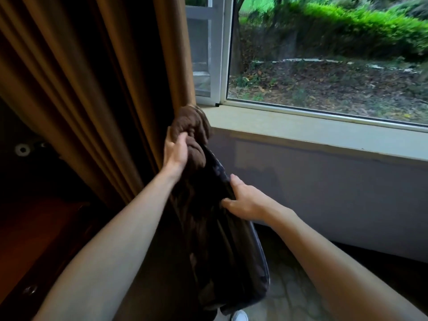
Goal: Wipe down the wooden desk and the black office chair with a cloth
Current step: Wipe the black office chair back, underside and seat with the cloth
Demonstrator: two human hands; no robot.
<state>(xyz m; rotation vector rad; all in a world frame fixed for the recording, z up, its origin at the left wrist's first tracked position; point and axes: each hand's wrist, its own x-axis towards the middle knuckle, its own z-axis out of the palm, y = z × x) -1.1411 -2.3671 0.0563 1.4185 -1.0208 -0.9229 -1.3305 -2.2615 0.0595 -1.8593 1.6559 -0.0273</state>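
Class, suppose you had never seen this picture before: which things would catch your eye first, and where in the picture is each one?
First, the two bare arms reaching in from below: the left hand grips a bunched brown cloth at the top of the black office chair in the centre, while the right hand holds the chair's edge. Next, the bright green bushes through the window at upper right, and the brown curtain hanging on the left.

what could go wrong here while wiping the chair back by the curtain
The left hand works the bunched brown cloth right against the curtain, so it may snag or smear the fabric. Only the right hand steadies the black chair back; if its grip slips, the chair could swing away.
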